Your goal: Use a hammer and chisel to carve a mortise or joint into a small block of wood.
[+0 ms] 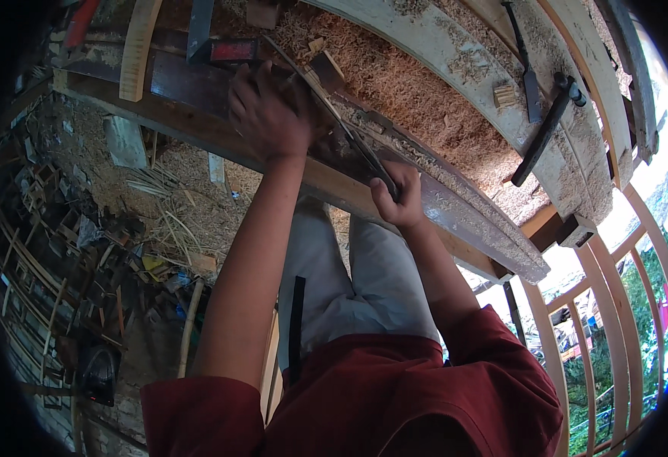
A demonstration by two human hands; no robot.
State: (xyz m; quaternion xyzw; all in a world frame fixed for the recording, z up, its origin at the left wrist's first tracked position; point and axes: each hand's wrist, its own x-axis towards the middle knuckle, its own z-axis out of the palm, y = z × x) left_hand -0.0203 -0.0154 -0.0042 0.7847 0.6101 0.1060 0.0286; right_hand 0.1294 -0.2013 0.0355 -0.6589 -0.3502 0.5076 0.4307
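My right hand [401, 196] is closed around the dark handle of a hand saw [320, 93], whose long thin blade shows nearly edge-on. The blade slants up and left across the brown bench plank [456, 206]. My left hand [268, 118] rests on the bench on the left side of the blade. Its fingers bend down over something they mostly hide. A short wooden block [326, 70] sits against the blade's other side, near its far half. Just beyond my left fingertips lies a red and black rectangular thing [233, 50].
Wood shavings [433, 99] cover the area behind the plank. On a pale curved board at right lie a hammer [543, 137], a chisel [532, 91] and a small wooden cube [504, 95]. A wooden strip [137, 57] crosses the bench at left. Wood scraps [182, 228] litter the floor.
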